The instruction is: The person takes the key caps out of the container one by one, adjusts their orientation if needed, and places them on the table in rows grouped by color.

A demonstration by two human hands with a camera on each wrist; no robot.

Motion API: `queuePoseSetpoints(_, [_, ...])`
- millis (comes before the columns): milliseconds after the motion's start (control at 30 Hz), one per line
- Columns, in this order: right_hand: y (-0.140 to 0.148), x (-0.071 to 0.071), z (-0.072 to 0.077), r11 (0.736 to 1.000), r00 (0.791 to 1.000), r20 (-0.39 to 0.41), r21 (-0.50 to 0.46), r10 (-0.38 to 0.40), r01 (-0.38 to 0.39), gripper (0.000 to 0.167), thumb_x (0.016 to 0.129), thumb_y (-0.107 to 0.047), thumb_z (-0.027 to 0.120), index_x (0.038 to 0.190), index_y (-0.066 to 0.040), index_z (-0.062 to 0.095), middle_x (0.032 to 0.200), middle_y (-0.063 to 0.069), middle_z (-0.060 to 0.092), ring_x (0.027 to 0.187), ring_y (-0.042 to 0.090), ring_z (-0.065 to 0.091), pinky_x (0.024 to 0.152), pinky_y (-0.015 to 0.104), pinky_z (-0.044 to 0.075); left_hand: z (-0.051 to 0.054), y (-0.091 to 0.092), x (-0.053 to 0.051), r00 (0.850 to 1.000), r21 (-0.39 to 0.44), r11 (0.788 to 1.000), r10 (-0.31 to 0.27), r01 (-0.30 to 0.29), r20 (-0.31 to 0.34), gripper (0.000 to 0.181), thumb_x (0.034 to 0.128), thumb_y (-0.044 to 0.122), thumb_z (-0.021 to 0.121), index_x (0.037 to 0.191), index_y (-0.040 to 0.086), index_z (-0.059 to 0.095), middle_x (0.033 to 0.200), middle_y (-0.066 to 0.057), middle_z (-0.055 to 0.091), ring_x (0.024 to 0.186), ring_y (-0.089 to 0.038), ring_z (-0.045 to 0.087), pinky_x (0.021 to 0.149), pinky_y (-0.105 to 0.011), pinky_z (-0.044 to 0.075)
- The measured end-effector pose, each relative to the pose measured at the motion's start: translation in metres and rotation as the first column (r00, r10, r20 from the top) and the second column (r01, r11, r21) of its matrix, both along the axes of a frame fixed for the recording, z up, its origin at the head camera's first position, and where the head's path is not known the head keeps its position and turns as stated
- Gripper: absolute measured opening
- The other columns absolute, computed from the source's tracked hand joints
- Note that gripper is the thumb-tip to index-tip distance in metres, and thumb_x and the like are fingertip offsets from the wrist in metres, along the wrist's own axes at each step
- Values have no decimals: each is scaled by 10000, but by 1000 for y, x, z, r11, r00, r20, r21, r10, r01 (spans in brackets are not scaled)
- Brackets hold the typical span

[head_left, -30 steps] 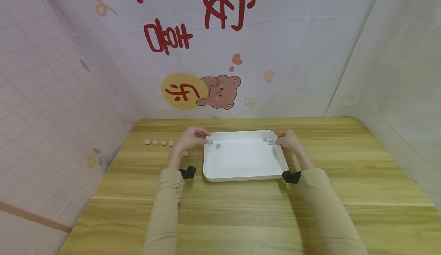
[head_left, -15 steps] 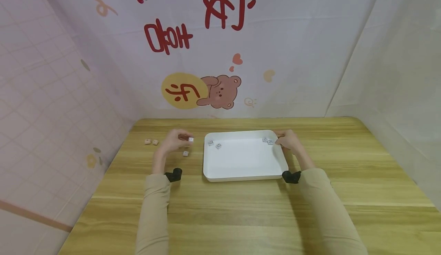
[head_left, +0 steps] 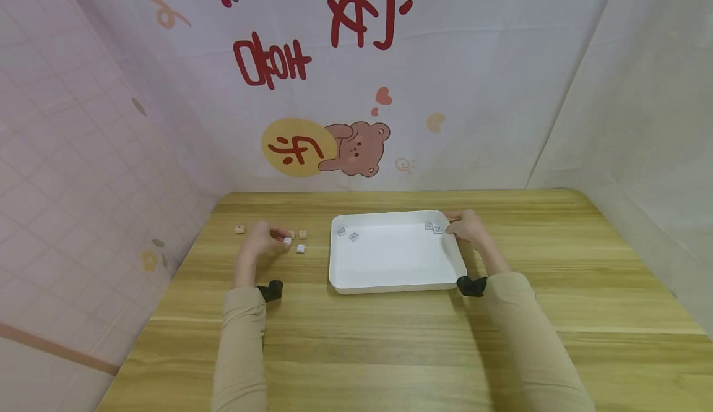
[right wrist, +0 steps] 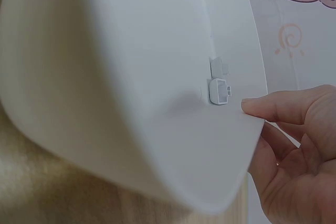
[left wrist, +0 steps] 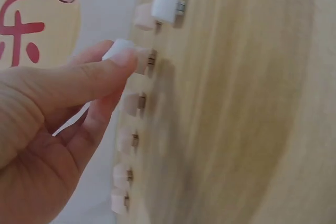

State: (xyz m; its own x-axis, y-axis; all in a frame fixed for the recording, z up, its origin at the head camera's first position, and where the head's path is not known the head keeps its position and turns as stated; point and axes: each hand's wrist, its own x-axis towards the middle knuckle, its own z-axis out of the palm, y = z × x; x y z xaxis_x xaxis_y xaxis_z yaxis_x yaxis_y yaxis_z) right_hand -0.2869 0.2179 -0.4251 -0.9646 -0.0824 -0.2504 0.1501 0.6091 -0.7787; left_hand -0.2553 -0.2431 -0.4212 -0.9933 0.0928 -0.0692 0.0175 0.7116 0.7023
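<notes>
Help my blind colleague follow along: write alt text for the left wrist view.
A person's left grip pinches a white keycap. A row of pale pink keycaps and another white keycap sit on the wooden tabletop nearby.

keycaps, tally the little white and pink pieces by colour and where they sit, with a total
White pieces in the tray: 4
Loose white piece on the table: 1
Held white piece in the left hand: 1
Pink pieces on the table: 6
Total: 12
</notes>
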Motion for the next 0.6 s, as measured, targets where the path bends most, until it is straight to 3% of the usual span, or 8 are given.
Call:
queuePoseSetpoints(100, [0, 0, 0, 1000, 1000, -2, 6, 0, 0, 553, 872, -18, 513, 1416, -12, 411, 1347, 299, 501, 1012, 279, 571, 739, 264, 529, -5, -3, 1, 1000, 51, 999, -10, 9, 20, 212, 748, -15, 736, 958, -37, 714, 879, -168, 684, 811, -239, 622, 740, -342, 532])
queuePoseSetpoints(133, [0, 0, 0, 1000, 1000, -3, 8, -2, 2, 553, 872, -18, 514, 1415, -12, 411, 1347, 300, 501, 1013, 281, 573, 740, 269, 531, -11, -6, -1, 999, 79, 996, -41, 40, 2, 195, 733, -10, 751, 925, -21, 723, 835, -140, 682, 765, -211, 615, 697, -314, 527])
queuePoseSetpoints(233, [0, -1, -1, 1000, 1000, -3, 7, -1, 1, 555, 870, -15, 512, 1415, -12, 411, 1345, 301, 501, 1013, 281, 576, 733, 264, 531, -14, -8, -2, 997, 106, 991, -81, 81, -3, 178, 720, -9, 765, 890, -32, 717, 794, -123, 671, 705, -164, 593, 645, -266, 506])
queuePoseSetpoints(467, [0, 0, -1, 1000, 1000, -10, 13, -4, 5, 558, 864, -21, 519, 1413, -14, 416, 1340, 300, 507, 1008, 285, 573, 724, 255, 526, -17, -5, -3, 998, 51, 998, -41, 39, 47, 246, 766, -32, 732, 997, -94, 675, 971, -230, 658, 830, -218, 627, 755, -301, 518])
queuePoseSetpoints(600, [0, 0, -1, 1000, 1000, -12, 7, -2, 2, 556, 866, -14, 516, 1412, -13, 415, 1346, 302, 501, 1037, 304, 579, 770, 297, 544, -15, -3, -1, 998, 25, 998, -52, 50, 45, 294, 777, -29, 726, 1051, -101, 649, 1041, -257, 645, 918, -288, 615, 835, -369, 519])
